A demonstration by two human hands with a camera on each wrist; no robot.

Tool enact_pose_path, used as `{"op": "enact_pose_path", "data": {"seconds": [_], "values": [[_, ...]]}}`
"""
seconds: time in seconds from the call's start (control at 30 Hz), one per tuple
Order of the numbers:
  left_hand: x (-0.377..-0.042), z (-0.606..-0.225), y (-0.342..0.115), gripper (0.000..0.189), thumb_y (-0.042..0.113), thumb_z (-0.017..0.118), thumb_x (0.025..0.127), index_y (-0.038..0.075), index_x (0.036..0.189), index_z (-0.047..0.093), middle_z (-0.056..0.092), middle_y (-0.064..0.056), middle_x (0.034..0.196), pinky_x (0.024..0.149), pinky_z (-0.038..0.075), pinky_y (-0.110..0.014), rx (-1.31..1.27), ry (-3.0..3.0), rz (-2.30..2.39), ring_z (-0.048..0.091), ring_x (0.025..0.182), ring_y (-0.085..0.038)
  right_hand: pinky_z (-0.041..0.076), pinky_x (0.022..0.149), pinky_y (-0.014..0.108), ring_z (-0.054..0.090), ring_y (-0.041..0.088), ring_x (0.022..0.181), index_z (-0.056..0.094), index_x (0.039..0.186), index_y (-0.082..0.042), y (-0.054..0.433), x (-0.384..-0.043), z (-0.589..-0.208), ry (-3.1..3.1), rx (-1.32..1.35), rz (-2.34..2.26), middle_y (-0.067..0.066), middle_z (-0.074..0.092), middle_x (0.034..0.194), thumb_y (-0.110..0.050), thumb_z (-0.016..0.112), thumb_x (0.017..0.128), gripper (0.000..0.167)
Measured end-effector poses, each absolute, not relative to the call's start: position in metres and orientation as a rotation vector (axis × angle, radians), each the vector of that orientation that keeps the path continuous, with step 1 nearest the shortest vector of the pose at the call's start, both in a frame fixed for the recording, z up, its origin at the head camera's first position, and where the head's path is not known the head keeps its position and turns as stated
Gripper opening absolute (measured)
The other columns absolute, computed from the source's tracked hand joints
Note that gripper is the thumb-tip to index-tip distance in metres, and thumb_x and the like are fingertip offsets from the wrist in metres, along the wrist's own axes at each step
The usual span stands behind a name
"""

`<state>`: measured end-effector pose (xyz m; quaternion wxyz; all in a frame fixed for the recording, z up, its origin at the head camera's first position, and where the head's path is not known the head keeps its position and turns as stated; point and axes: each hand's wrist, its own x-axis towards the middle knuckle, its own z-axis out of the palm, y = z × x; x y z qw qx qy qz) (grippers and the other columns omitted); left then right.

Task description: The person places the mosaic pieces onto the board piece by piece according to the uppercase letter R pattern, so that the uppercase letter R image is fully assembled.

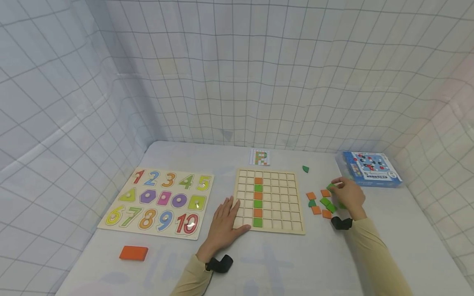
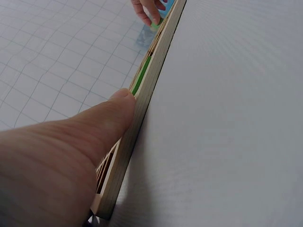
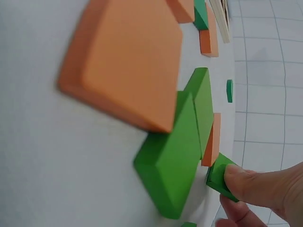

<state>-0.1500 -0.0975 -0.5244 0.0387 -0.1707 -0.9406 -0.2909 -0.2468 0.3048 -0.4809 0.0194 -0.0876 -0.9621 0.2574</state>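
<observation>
A wooden grid board (image 1: 281, 201) lies mid-table, with one column holding orange and green square tiles (image 1: 258, 204) in turn. My left hand (image 1: 224, 226) rests on the board's near left corner, its thumb (image 2: 116, 111) on the front edge. To the right of the board, my right hand (image 1: 349, 196) pinches a green square tile (image 3: 218, 176) between thumb and fingers. Loose orange tiles (image 3: 128, 61) and green tiles (image 3: 170, 161) lie around that hand, some touching each other. A dark green quarter-round piece (image 1: 305, 169) sits apart, farther back.
A pattern card (image 1: 260, 157) lies behind the board. On the left is a number-and-shape puzzle board (image 1: 155, 201), with an orange-red block (image 1: 133, 253) in front of it. A blue box (image 1: 372, 168) stands at the back right, near the grid-patterned curtain (image 1: 237, 82).
</observation>
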Motion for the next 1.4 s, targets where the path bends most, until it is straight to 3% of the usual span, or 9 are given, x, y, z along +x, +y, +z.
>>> {"op": "enact_pose_path", "data": {"seconds": [0.33, 0.77, 1.4], "values": [[-0.150, -0.523, -0.098, 0.083, 0.051, 0.062, 0.086, 0.001, 0.146, 0.033, 0.022, -0.021, 0.152, 0.113, 0.009, -0.045, -0.535, -2.884, -0.890, 0.011, 0.142, -0.032, 0.042, 0.051, 0.033, 0.059, 0.030, 0.074, 0.065, 0.103, 0.000, 0.282, -0.250, -0.476, -2.828, -0.181, 0.815, 0.017, 0.066, 0.095, -0.025, 0.065, 0.090, 0.028], [-0.151, -0.526, -0.099, 0.083, 0.052, 0.060, 0.087, 0.001, 0.146, 0.033, 0.022, -0.021, 0.152, 0.113, 0.010, -0.046, -0.543, -2.869, -0.866, 0.012, 0.142, -0.032, 0.048, 0.051, 0.032, 0.063, 0.025, 0.071, 0.067, 0.089, -0.006, 0.214, -0.273, -0.475, -2.707, 0.296, 0.991, 0.008, 0.069, 0.082, -0.025, 0.075, 0.084, 0.021], [-0.150, -0.526, -0.099, 0.083, 0.052, 0.061, 0.087, 0.002, 0.147, 0.032, 0.021, -0.020, 0.153, 0.113, 0.010, -0.046, -0.530, -2.887, -0.875, 0.011, 0.142, -0.032, 0.049, 0.054, 0.031, 0.062, 0.019, 0.076, 0.074, 0.096, -0.012, 0.145, -0.284, -0.483, -2.870, 0.456, 0.982, 0.003, 0.069, 0.088, -0.022, 0.070, 0.088, 0.013]]}}
